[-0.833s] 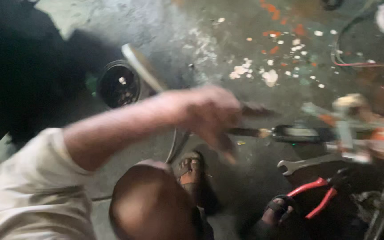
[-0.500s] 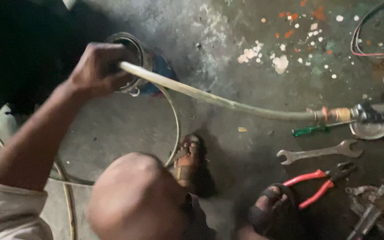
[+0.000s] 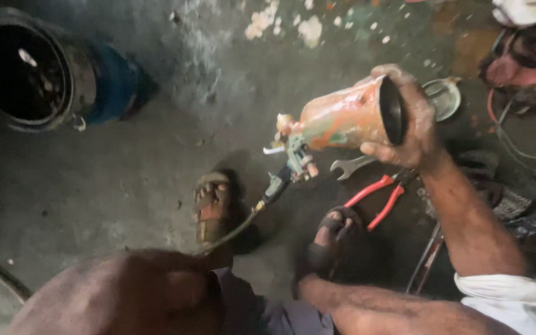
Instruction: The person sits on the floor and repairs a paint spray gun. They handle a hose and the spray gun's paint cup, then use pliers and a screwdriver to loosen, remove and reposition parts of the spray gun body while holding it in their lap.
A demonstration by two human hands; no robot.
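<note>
Right hand (image 3: 414,133) is wrapped around the open mouth of an orange, paint-smeared metal cup (image 3: 348,118) of a spray gun (image 3: 293,152), held tilted on its side above the floor (image 3: 125,180); the left hand is not seen. A hose (image 3: 243,223) trails from the gun toward the sandalled feet. The cup appears to be in the middle of being handled or emptied — a firm grip on its slick, crusted wall is called for. Nearby lie a steel spanner (image 3: 348,166), red-handled pliers (image 3: 379,195) and a round lid (image 3: 445,96); a dark bucket (image 3: 29,68) stands well apart
</note>
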